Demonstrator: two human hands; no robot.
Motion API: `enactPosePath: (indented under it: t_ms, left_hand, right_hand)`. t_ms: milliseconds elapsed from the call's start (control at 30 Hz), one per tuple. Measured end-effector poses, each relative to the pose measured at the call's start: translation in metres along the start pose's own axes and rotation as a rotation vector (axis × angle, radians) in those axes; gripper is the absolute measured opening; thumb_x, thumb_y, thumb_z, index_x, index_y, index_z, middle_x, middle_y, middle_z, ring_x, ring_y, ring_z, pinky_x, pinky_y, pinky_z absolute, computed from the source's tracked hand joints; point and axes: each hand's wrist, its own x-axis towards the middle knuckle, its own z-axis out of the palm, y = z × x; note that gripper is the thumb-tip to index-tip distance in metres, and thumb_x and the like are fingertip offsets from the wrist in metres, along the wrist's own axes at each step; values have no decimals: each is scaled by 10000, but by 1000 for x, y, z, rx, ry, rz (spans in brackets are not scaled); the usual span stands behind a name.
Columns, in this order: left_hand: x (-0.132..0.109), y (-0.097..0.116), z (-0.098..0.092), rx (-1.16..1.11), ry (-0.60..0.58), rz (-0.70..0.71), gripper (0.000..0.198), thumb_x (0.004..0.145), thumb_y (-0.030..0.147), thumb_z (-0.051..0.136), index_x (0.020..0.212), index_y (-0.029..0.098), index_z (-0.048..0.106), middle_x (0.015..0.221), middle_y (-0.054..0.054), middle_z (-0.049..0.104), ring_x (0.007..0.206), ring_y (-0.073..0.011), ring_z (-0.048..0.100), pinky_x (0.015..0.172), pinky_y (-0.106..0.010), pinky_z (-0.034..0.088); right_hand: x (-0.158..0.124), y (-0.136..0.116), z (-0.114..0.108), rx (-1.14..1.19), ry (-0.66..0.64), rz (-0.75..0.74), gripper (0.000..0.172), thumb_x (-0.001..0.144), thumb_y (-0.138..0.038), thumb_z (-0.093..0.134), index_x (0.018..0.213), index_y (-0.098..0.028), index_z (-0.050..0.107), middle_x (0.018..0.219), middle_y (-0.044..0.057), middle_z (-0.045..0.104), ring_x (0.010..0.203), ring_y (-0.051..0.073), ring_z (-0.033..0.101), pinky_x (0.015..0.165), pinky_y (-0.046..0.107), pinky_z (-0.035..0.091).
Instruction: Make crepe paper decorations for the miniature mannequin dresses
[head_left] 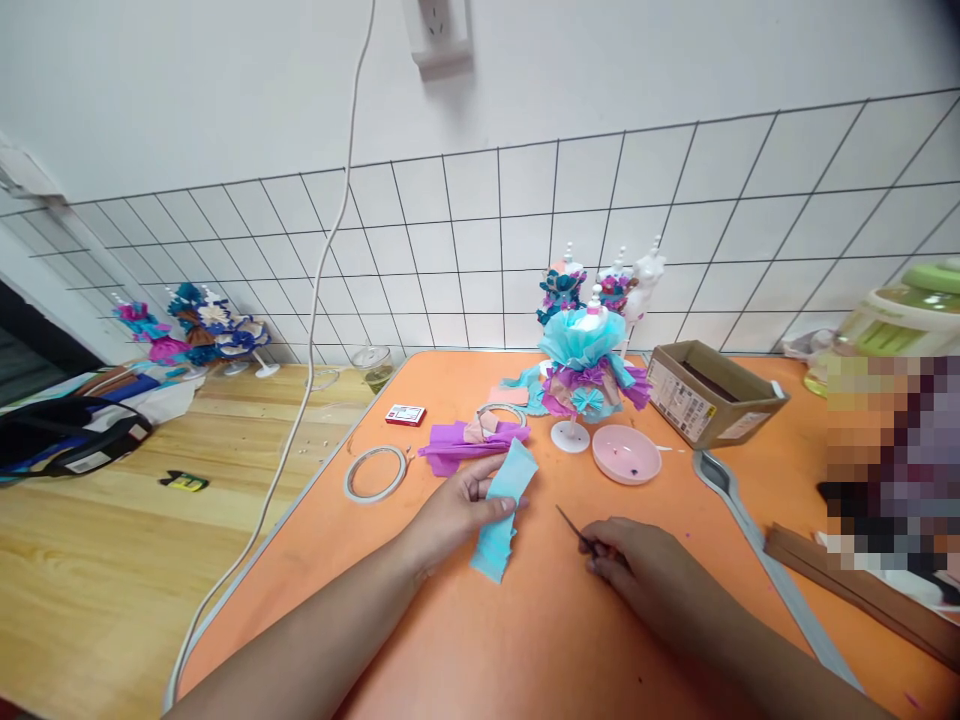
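A strip of light blue crepe paper (pixel 497 535) is pinched in my left hand (pixel 457 510), its lower edge notched. My right hand (pixel 626 560) is closed round a pair of scissors (pixel 574 528), whose thin dark blade points left toward the paper without touching it. The scissors' handles are mostly hidden by my fingers. Beyond my left hand lies folded purple crepe paper (pixel 450 447) with a pale pink piece on it. A small dress form (pixel 589 365) on a white round base wears a blue, purple and tan paper dress.
A pink bowl (pixel 627 455) and an open cardboard box (pixel 712 395) stand to the right. Tape rolls (pixel 375 474) and a small red box (pixel 406 415) lie on the left. More dressed forms (pixel 561 290) are behind. A white cable (pixel 307 370) hangs along the table's left side.
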Motion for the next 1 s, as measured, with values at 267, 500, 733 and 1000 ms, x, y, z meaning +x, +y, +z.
enactPosePath:
  t_ms: [267, 500, 733, 1000]
  left_hand:
    - [-4, -3, 13, 111, -53, 14, 843, 711, 287, 771, 1434, 167, 355, 754, 11, 570, 644, -93, 525, 578, -195, 421]
    - [-11, -10, 25, 186, -156, 8, 925, 696, 114, 733, 1477, 253, 257, 795, 27, 513, 666, -91, 533, 572, -200, 446]
    - [-13, -9, 25, 194, -136, -5, 949, 636, 102, 771, 1445, 266, 303, 1136, -91, 514, 729, -120, 606, 590, -244, 511]
    - [-16, -3, 16, 189, -257, 28, 936, 660, 110, 776, 1421, 386, 307, 1313, -102, 438, 763, -105, 608, 586, -212, 502]
  right_hand:
    - [-12, -13, 5, 617, -425, 82, 195, 802, -331, 603, 928, -197, 537, 716, -51, 513, 486, 71, 476, 380, 155, 340]
    - [-16, -17, 1, 523, -466, -40, 201, 820, -337, 641, 933, -172, 623, 791, -31, 563, 691, 84, 465, 580, 171, 363]
    - [-17, -15, 2, 571, -560, -38, 268, 802, -354, 666, 1003, -179, 634, 803, -26, 547, 712, 100, 461, 600, 196, 354]
    - [-16, -17, -2, 577, -570, -48, 291, 785, -374, 669, 1006, -186, 647, 806, -13, 550, 721, 110, 460, 608, 200, 347]
